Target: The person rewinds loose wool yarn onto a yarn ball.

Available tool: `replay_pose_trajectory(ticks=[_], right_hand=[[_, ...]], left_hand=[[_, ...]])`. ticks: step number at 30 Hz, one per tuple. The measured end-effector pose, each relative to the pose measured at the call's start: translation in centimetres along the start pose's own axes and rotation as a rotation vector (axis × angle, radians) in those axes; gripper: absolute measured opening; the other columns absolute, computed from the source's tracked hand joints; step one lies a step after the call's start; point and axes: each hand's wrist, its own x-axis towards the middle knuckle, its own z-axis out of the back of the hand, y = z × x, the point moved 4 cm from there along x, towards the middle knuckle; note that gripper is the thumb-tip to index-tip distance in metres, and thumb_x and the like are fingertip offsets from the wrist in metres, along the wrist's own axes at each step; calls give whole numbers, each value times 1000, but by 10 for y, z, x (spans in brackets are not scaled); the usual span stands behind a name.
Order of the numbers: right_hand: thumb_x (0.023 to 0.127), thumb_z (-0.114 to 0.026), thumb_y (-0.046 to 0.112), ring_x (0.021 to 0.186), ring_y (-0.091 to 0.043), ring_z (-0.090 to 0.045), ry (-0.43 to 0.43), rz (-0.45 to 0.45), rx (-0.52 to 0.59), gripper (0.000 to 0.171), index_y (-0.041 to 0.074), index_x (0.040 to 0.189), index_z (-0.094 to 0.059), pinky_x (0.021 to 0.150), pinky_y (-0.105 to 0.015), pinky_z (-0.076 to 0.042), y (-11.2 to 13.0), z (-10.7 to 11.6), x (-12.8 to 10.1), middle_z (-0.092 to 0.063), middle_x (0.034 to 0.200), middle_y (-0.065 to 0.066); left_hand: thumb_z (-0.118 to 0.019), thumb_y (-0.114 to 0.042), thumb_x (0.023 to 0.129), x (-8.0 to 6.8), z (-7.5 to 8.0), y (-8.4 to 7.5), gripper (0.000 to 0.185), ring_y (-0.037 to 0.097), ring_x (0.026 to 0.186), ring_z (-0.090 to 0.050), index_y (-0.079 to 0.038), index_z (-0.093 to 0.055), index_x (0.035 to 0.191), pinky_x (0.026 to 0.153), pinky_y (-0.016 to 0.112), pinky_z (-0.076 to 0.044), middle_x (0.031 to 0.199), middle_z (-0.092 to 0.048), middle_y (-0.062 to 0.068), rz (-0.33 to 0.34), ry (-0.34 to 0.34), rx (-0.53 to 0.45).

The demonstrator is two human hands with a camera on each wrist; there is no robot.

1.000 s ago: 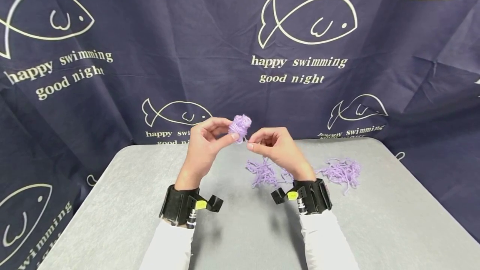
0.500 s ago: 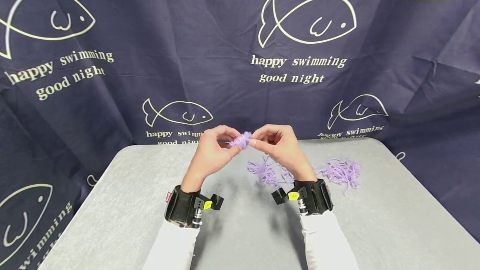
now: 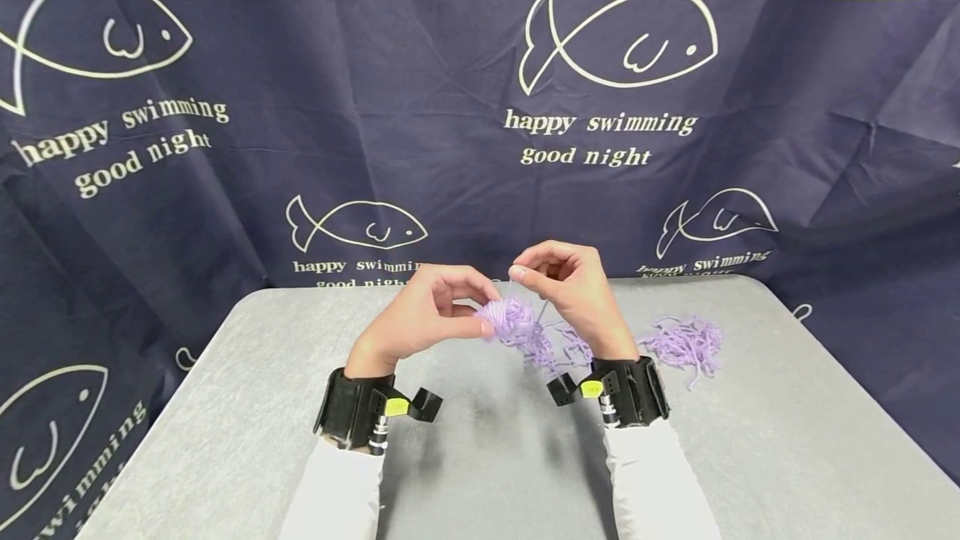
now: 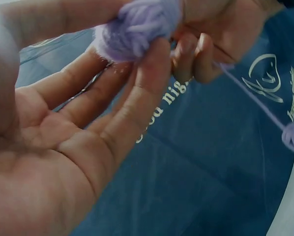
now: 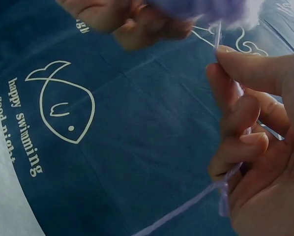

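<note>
Between the thumb and fingers of my left hand (image 3: 427,311) is a small wound ball of purple yarn (image 3: 510,319). In the left wrist view the yarn ball (image 4: 139,29) shows its wraps at the fingertips. My right hand (image 3: 566,282) is raised just right of the ball and pinches a yarn strand (image 5: 218,37) between thumb and forefinger. From there the strand runs through the curled fingers of the right hand (image 5: 260,118), and its tail (image 5: 181,209) slants away below. A loose knot or tangle (image 4: 292,135) sits along the tail in the left wrist view.
A heap of loose purple yarn (image 3: 684,344) lies on the grey table (image 3: 225,407), right of the right hand. More loose yarn (image 3: 576,344) lies behind and below the hands, partly hidden. A dark blue cloth (image 3: 465,107) with fish drawings hangs behind the table.
My left hand has lowered and shifted right with the ball. My right hand, close against the ball half a second ago, is now slightly higher and right, with a strand between them.
</note>
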Motion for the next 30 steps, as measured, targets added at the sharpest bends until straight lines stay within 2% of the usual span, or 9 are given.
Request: replay_pose_trajectory(ticks=[4,8,12,15,18,21,23,26,30], right_hand=[[87,-78,3,60,-12,-51,43,-34,-25,8,1,95,-75,53,-24,-40,-3,-3,-1,-71,81,-2],[87,-77,0,58,-11,-49,98,-57,-46,8,2,94,-74,52,-23,-39,-6,-7,-1,-66,74,-1],[87,-78,4,56,-12,-45,158,-42,-67,6,4,92,-75,50,-24,-36,-7,-13,-1,-60,68,-3],[87,-78,6,55,-13,-44,194,-32,-86,6,6,92,-76,49,-24,-34,-7,-15,-1,-59,67,-4],[87,-78,5,56,-12,-46,210,-30,-100,5,6,92,-77,49,-24,-36,-5,-16,-1,-61,68,-4],[86,-78,4,55,-12,-46,208,-18,-97,6,4,91,-77,50,-23,-37,-3,-16,-2,-61,67,-4],[86,-78,3,54,-12,-45,194,-3,-88,6,4,92,-77,48,-23,-35,-2,-14,-2,-59,66,-4],[87,-78,3,54,-13,-44,147,14,-72,6,3,92,-76,48,-24,-35,-1,-10,-2,-60,67,-3],[88,-78,4,56,-13,-46,51,24,-28,7,0,92,-75,49,-24,-37,0,-2,-2,-66,74,-3]], left_hand=[[-70,16,79,1,4,-3,29,18,91,-69,5,-68,106,79,35,-61,100,-71,6,-59,-107,-92],[-69,16,79,2,8,-6,33,18,91,-70,-8,-73,102,78,29,-59,98,-73,3,-135,-281,-124],[-69,18,79,4,13,-6,32,16,85,-69,-7,-73,98,75,25,-58,92,-73,3,-165,-477,-129],[-71,18,78,3,16,-4,25,14,80,-69,2,-72,97,71,24,-57,87,-72,2,-151,-624,-57],[-76,14,78,1,19,-3,22,13,80,-69,9,-70,99,71,24,-59,88,-71,5,-136,-721,98],[-78,10,78,1,19,-1,22,16,82,-70,8,-70,99,73,26,-61,91,-71,11,-125,-736,291],[-79,7,78,1,18,0,21,18,83,-70,4,-72,98,73,29,-61,91,-72,12,-106,-708,411],[-78,4,77,2,16,2,21,21,81,-71,0,-73,97,74,34,-62,89,-73,11,-57,-626,532],[-77,5,78,3,12,6,19,22,81,-71,-1,-74,96,75,39,-62,89,-72,9,33,-453,555]])
